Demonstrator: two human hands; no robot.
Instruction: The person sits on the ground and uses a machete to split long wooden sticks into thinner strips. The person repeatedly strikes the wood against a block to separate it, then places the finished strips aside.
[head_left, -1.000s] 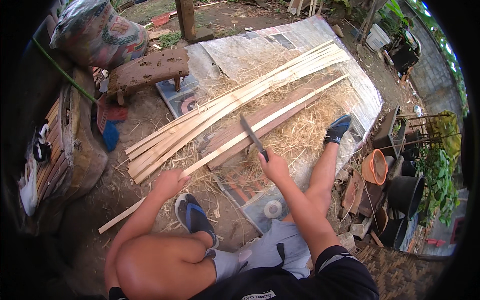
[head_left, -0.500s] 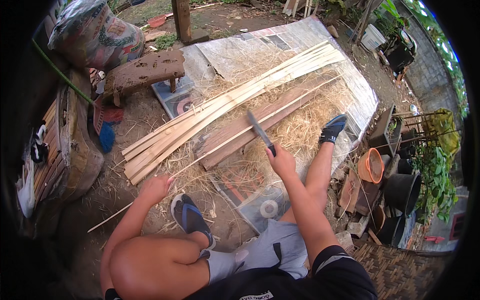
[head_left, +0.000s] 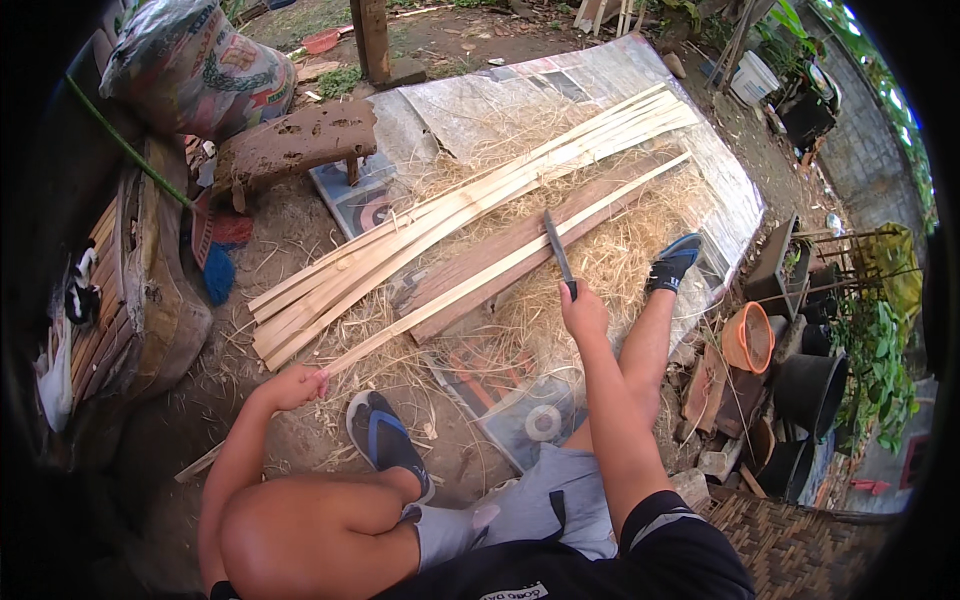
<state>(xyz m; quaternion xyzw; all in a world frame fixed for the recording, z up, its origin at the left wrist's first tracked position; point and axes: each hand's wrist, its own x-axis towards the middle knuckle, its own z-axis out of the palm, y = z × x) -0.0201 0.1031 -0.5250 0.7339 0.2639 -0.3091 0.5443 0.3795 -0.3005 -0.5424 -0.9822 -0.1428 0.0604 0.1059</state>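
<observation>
My left hand (head_left: pixel 298 388) is closed on one end of a long pale bamboo strip (head_left: pixel 482 277), whose tail shows past my wrist. That strip runs away to the right along a brown wooden plank (head_left: pixel 435 283) and rests on it, its broad face showing. In my right hand (head_left: pixel 585 314) is the dark handle of a knife (head_left: pixel 556 246). The blade points away from me over the plank, its tip at the strip; whether it touches cannot be made out. A fanned bundle of pale bamboo strips (head_left: pixel 375 257) lies just left of the plank.
Curly shavings (head_left: pixel 610 250) cover much of a printed sheet (head_left: pixel 725 190) on the ground. A low brown bench (head_left: pixel 295 140) and a full sack (head_left: pixel 205 70) stand at the far left. To the right are an orange pot (head_left: pixel 748 337), black buckets (head_left: pixel 810 390) and wood scraps.
The knife and my right hand have moved away and to the right along the plank. My left hand has drawn back slightly, and the strip has turned from its edge to its broad face.
</observation>
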